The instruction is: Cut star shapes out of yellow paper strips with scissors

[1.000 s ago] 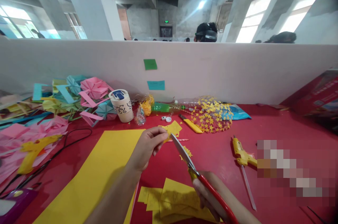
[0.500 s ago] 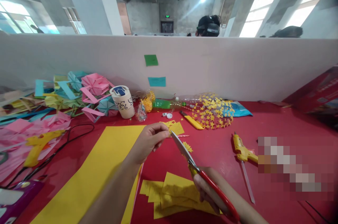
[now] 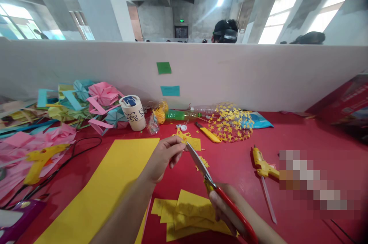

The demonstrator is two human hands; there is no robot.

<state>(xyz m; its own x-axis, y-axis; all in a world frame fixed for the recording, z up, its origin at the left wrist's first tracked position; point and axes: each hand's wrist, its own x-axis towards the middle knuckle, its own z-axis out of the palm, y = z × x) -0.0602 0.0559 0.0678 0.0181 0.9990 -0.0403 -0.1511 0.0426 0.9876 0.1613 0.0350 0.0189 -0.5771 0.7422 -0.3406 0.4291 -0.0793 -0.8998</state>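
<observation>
My left hand (image 3: 166,156) is closed in a pinch on a small piece of yellow paper, mostly hidden by the fingertips. In my right hand (image 3: 225,202) are red-handled scissors (image 3: 198,159), whose blades look nearly together, their tips touching or close to my left fingertips. Under the blades lie small cut yellow paper stars (image 3: 203,162). Behind my left fingers sit yellow paper scraps (image 3: 193,143), one with cut-outs. Several yellow paper pieces (image 3: 189,209) are stacked below my hands. A large yellow sheet (image 3: 100,182) extends beneath my left forearm.
A yellow utility knife (image 3: 211,134) lies behind the scissors, near a clear bottle with yellow stars (image 3: 230,123). Glue guns stand right (image 3: 261,165) and left (image 3: 40,161), the left one with a cord. A paper cup (image 3: 133,113) and folded paper flowers (image 3: 103,92) are at the back left.
The scissors and both hands stay almost in place, with the tips still at the left fingertips. The whole view has shifted slightly.
</observation>
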